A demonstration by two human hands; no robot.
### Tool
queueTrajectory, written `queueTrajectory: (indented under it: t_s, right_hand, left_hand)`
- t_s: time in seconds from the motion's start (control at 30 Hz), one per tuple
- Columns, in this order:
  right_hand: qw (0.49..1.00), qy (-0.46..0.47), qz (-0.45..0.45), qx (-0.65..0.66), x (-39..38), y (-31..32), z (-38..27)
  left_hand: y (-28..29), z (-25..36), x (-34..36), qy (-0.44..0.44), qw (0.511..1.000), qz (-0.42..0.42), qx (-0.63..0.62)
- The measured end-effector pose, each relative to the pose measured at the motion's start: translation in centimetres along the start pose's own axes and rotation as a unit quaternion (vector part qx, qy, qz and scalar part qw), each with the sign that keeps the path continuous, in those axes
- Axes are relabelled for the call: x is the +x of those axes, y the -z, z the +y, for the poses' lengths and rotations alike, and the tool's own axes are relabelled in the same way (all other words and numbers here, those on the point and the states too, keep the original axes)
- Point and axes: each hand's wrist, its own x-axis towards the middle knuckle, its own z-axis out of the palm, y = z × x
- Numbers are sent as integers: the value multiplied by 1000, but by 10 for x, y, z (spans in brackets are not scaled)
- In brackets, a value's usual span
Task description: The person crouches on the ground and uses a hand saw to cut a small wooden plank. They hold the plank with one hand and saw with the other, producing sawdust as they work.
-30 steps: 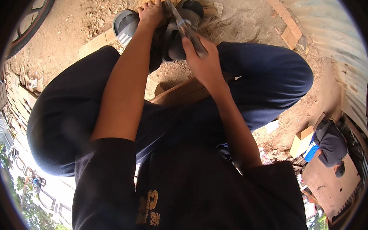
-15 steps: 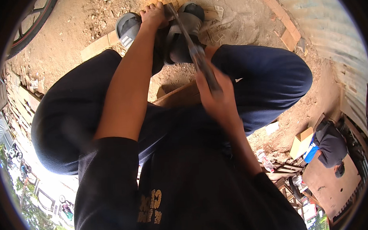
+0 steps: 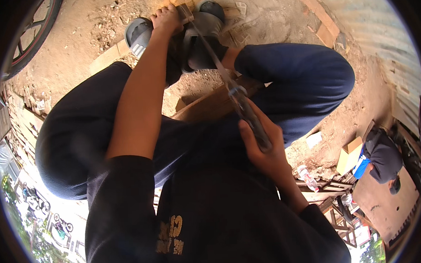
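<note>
My right hand [image 3: 266, 143] is wrapped round the dark handle of a long, narrow-bladed tool [image 3: 213, 57]. Its blade slants up and left over my right foot; blur hides whether the edge is toothed. The tip end meets a small wooden block [image 3: 186, 13] between my feet. Fingers curled, my left hand [image 3: 166, 20] grips the block's left side. Grey-and-black sandals [image 3: 202, 36] are on my feet, close on both sides of the block. My left arm hides part of the left sandal [image 3: 138, 35].
Below my feet a wooden plank [image 3: 209, 103] lies between my bent legs. A bicycle wheel [image 3: 40, 33] stands at the far left, a corrugated metal wall [image 3: 383, 37] at the right. Another person [image 3: 383, 155] bends over a board [image 3: 384, 199], near a cardboard box [image 3: 349, 155] and plastic bottle [image 3: 307, 178].
My right hand has drawn the tool back toward my body, down and slightly right, so more of the blade shows. My left hand still holds the block.
</note>
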Motion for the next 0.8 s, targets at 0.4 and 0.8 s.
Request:
queueTrajectory:
  t_s: [0.4, 0.8]
  right_hand:
    - [999, 28, -15, 12, 14, -2, -6]
    - [999, -19, -25, 7, 48, -9, 0]
  left_hand:
    - [5, -1, -5, -4, 1000, -1, 18]
    - [4, 6, 3, -7, 1000, -16, -1]
